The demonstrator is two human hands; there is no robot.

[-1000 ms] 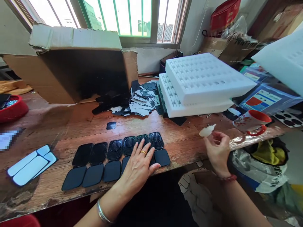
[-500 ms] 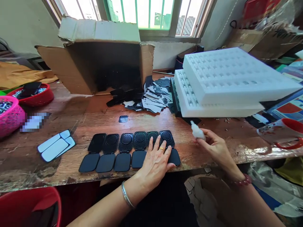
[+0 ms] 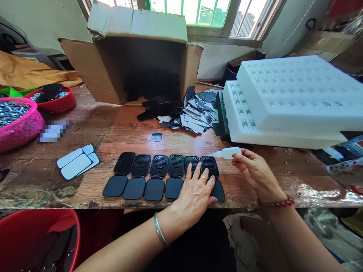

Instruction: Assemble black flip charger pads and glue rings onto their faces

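Note:
Several black hinged cases (image 3: 154, 189) lie opened flat in a row along the front of the wooden table, ridged halves at the back and smooth halves in front. My left hand (image 3: 195, 192) rests with spread fingers on the cases at the right end, hiding parts of them. A small white squeeze bottle (image 3: 231, 152) is pinched in my right hand (image 3: 252, 166); it lies nearly level, its thin nozzle pointing left over the back edge of the rightmost case (image 3: 209, 165).
Behind stand an open cardboard box (image 3: 85, 75), a pile of black and white pieces (image 3: 197, 113) and stacked white foam trays (image 3: 300, 124). White-topped pieces (image 3: 76, 164) and baskets of metal parts (image 3: 17, 128) are left; a mug (image 3: 344, 172) is right.
The bottle has tipped from upright-slanted to nearly level, and its nozzle has come left to the rightmost case. My left hand stays on the cases. The whole view has shifted.

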